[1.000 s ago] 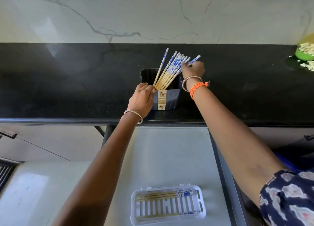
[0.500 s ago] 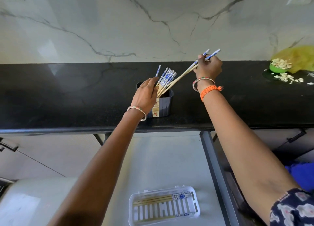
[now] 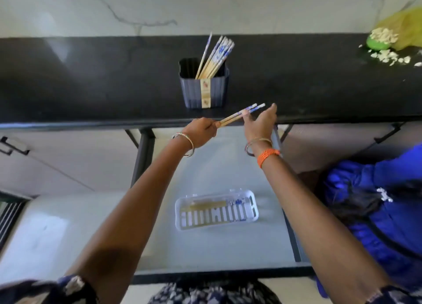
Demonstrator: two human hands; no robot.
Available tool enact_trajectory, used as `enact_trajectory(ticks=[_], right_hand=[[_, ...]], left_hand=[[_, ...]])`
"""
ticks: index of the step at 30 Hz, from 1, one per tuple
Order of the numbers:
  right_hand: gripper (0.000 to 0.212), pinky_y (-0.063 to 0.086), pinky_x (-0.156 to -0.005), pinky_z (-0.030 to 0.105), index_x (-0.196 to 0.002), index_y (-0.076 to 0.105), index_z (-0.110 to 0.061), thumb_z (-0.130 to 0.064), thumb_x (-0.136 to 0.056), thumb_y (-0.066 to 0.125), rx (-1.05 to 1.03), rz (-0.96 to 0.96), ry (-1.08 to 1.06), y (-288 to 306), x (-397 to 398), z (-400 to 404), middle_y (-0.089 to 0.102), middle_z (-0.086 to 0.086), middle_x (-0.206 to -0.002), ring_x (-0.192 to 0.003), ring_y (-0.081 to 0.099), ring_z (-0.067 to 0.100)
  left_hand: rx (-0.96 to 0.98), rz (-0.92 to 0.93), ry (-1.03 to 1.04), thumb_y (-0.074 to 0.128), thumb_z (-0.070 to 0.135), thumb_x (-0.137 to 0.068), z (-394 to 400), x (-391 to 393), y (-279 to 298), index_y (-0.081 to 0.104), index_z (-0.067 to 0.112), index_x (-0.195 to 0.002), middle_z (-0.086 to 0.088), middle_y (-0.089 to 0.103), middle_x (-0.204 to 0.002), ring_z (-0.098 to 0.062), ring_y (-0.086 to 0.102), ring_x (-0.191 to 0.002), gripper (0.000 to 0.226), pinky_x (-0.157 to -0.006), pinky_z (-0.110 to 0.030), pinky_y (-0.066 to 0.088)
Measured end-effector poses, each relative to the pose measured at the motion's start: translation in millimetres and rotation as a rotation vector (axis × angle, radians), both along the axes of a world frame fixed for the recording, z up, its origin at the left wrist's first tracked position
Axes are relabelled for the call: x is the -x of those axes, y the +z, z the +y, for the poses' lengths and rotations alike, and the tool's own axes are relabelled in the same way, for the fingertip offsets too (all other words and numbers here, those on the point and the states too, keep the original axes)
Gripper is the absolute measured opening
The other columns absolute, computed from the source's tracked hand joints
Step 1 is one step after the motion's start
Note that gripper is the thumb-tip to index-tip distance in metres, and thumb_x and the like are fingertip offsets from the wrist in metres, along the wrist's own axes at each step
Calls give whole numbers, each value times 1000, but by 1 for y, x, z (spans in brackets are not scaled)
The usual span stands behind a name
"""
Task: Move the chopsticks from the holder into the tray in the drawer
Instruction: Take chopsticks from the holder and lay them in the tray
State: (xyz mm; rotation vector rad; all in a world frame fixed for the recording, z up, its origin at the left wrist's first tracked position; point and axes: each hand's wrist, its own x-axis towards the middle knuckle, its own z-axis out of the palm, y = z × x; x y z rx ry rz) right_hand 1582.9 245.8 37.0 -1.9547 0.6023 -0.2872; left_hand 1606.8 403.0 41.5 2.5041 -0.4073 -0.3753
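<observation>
Pair of chopsticks (image 3: 237, 116) left holder (image 3: 204, 87), came down over drawer (image 3: 159, 239). Left hand (image 3: 201, 132) gripped wooden ends; right hand (image 3: 260, 123) spread wide, touching blue tips. Ribbed holder on shiny black tabletop (image 3: 91, 87); slotted plastic tray (image 3: 180, 214) below.

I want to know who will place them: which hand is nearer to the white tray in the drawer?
Left, slightly. The left hand grips the chopstick pair above the tray, toward its left end. The right hand, fingers open at the tips, is farther up, toward its right end.

Left hand (image 3: 202, 132) grips two chopsticks (image 3: 239, 114) (right hand (image 3: 260, 124) open beside) above the drawer (image 3: 205, 246).
</observation>
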Motion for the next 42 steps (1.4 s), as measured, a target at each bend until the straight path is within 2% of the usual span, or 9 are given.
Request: enact_trajectory(ticks=[2,5,9,12,15,19,26,32,42], right_hand=[[69,14,-117,43,-150,24,-6,-25,-92,57,545,-39,266,-36,33,10,33,15,-152,-144,26,32],[47,25,-106,47,-140,50,-18,-19,-93,53,841,-139,815,-76,72,20,62,9,-122,-119,55,30],[37,42,-68,30,-122,68,-14,0,-91,53,633,-80,1010,-112,105,18,62,16,-76,-76,63,33],[41,40,-73,28,-128,63,-19,-1,-95,47,605,205,1069,-144,117,2,60,13,-84,-85,61,28],[35,32,-68,24,-124,66,-16,-5,-96,47,578,367,1124,-168,121,-4,50,-2,-76,-84,55,20],[42,46,-85,27,-128,63,-18,1,-93,49,545,434,1141,-183,123,8,69,16,-106,-105,63,30],[47,47,-90,30,-132,59,-25,1,-95,46,625,408,1150,-193,118,18,66,16,-113,-109,62,33],[45,48,-85,30,-133,57,-23,-1,-94,48,641,384,1164,-194,117,20,63,15,-104,-101,62,34],[53,48,-85,26,-134,56,-16,11,-89,51,609,421,1167,-198,116,29,61,13,-111,-102,65,27]], left_hand=[[9,112,18,38,31,-95,15,20,-27,50,19,-57,-2,51,-59,-21,48,-60,41,-62,-28,40],[56,321,23,44,25,-91,30,53,-59,50,19,-51,-1,51,-54,-14,46,-52,41,-58,-26,37],[90,470,97,45,11,-86,56,93,-93,67,15,-73,-5,64,-71,-13,53,-60,26,-52,-22,42],[209,339,490,41,-8,-83,92,109,-119,64,-4,-100,-23,67,-102,-33,62,-95,29,-83,-32,49],[158,481,619,44,-3,-87,121,126,-144,60,-5,-109,-20,63,-104,-31,58,-97,27,-86,-39,46],[232,744,590,43,14,-95,117,144,-166,56,17,-82,-9,53,-98,-23,51,-93,19,-93,-41,46],[315,736,694,45,7,-94,101,153,-198,51,14,-58,-4,39,-53,-14,38,-49,38,-51,-23,39],[320,723,717,49,9,-91,105,152,-207,63,4,-86,-4,48,-61,-17,46,-60,15,-78,-39,48],[366,710,730,47,19,-93,101,158,-199,54,6,-115,-10,54,-96,-23,52,-91,26,-73,-33,50]])
